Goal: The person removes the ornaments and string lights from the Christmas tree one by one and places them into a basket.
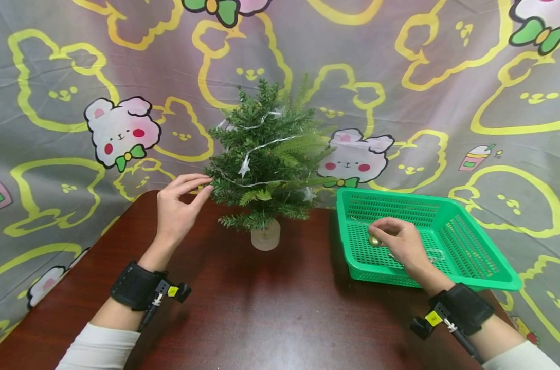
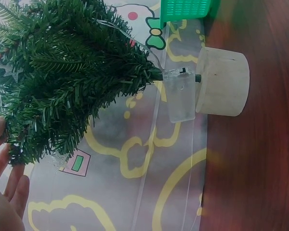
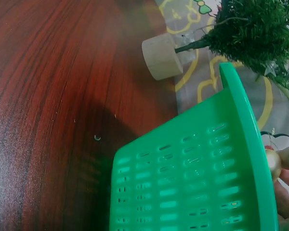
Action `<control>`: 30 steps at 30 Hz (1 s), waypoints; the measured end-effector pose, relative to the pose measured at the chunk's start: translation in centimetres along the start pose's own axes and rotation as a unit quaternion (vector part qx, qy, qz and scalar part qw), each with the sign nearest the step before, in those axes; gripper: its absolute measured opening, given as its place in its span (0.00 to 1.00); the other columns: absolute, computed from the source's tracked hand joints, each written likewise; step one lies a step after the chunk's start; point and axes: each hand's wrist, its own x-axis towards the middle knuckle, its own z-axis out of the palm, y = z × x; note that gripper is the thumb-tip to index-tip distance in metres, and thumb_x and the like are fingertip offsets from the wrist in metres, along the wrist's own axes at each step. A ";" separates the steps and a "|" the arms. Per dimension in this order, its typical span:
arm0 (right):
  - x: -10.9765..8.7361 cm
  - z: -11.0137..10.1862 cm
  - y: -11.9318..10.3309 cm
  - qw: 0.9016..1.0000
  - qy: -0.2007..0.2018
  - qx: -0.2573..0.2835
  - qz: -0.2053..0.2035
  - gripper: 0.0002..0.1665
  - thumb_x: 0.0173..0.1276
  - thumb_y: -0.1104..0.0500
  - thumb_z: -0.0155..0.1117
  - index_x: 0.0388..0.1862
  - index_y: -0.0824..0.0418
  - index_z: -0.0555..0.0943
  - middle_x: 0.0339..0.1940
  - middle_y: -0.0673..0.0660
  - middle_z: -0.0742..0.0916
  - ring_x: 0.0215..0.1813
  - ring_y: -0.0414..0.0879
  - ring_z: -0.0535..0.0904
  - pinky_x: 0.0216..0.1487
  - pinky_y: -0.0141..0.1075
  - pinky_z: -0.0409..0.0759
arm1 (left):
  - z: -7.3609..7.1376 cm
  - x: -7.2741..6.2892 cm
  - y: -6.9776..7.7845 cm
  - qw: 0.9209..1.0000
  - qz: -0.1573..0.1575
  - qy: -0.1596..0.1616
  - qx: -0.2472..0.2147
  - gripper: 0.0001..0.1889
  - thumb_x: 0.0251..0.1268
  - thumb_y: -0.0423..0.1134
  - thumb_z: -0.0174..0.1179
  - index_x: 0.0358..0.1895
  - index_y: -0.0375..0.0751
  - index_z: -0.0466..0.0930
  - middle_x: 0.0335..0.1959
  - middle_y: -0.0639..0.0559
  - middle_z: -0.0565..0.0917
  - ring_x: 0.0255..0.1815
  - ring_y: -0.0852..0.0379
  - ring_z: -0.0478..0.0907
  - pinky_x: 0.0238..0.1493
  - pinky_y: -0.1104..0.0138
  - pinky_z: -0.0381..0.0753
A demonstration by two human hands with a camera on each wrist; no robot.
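Note:
A small artificial Christmas tree (image 1: 266,154) stands on a pale round base (image 1: 266,236), strung with a clear wire of star lights (image 1: 245,167). At its left side my left hand (image 1: 180,205) pinches the tip of a branch (image 2: 19,151) between thumb and fingers. My right hand (image 1: 400,241) is over the green basket (image 1: 346,246) and pinches a shiny gold Christmas ball (image 1: 374,240). In the right wrist view the ball (image 3: 273,164) shows beyond the basket's rim, between the fingertips.
A few small clear or shiny items (image 1: 434,255) lie in the basket. A clear plastic box (image 2: 179,96) hangs on the wire by the trunk. Behind the dark wooden table (image 1: 261,318) hangs a grey cartoon-print cloth (image 1: 178,72). Tiny scraps (image 3: 97,137) lie on the tabletop.

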 end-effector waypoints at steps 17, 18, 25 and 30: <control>1.0 -0.6 0.6 0.991 -0.110 -0.065 0.033 0.14 0.71 0.52 0.64 0.44 0.62 0.85 0.34 0.56 0.89 0.34 0.45 0.82 0.34 0.37 0.81 | -0.2 0.1 0.2 1.000 -0.008 -0.010 -0.001 0.09 0.59 0.25 0.66 0.43 0.28 0.87 0.44 0.34 0.86 0.45 0.74 0.78 0.41 0.84 0.72; 1.1 -0.6 0.6 0.990 -0.117 -0.066 0.036 0.14 0.71 0.52 0.64 0.44 0.62 0.85 0.35 0.57 0.89 0.35 0.46 0.82 0.35 0.38 0.82 | -0.2 0.1 0.2 1.000 -0.008 -0.011 -0.002 0.09 0.59 0.25 0.66 0.43 0.28 0.87 0.44 0.34 0.86 0.44 0.75 0.77 0.41 0.84 0.71; 1.6 -0.5 1.0 0.983 -0.154 -0.092 0.026 0.11 0.71 0.56 0.64 0.43 0.62 0.86 0.38 0.59 0.90 0.35 0.46 0.84 0.38 0.42 0.85 | -0.3 0.1 0.3 1.000 -0.003 -0.011 -0.002 0.09 0.59 0.25 0.67 0.43 0.28 0.87 0.44 0.35 0.86 0.44 0.72 0.78 0.40 0.84 0.72; 1.7 -0.3 1.3 0.980 -0.173 -0.092 0.016 0.12 0.71 0.58 0.64 0.43 0.67 0.85 0.37 0.60 0.90 0.34 0.44 0.85 0.38 0.42 0.86 | -0.2 0.1 0.2 1.000 -0.004 -0.011 0.000 0.09 0.59 0.25 0.67 0.43 0.28 0.87 0.44 0.35 0.86 0.43 0.68 0.79 0.40 0.84 0.73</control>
